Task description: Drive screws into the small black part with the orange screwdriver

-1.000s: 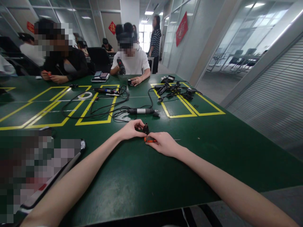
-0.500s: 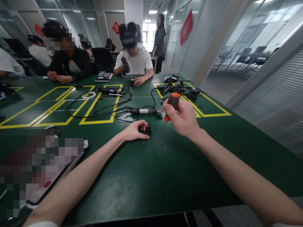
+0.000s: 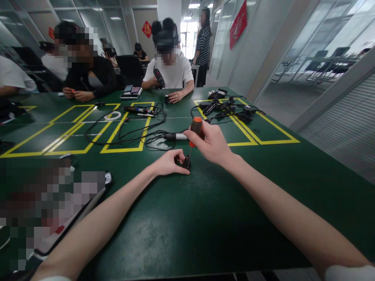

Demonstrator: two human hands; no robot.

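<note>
On the green table [image 3: 164, 218], my left hand [image 3: 168, 162] is closed around a small black part [image 3: 187, 164] with a short upright post, thumb and fingers on its sides. My right hand [image 3: 215, 142] grips the orange and dark grey handle of a screwdriver [image 3: 196, 127]. The blade points down, and its tip meets the black part or lies right beside it; exactly where the tip rests is too small to tell. Just beyond the hands lies a pen-shaped electric screwdriver [image 3: 175, 136] with a silver middle, partly hidden by my right hand.
Black cables [image 3: 129, 134] loop across the table behind my hands, near a white ring [image 3: 113, 116]. A tangle of black devices and leads [image 3: 222, 107] lies at the back right. Across the table a person [image 3: 172, 74] holds a power drill [image 3: 159, 78]. A blurred-out flat item [image 3: 79, 195] is at the left.
My right hand has brought the screwdriver left, its tip now at the black part instead of out to the right. My left hand still holds the part in about the same place.
</note>
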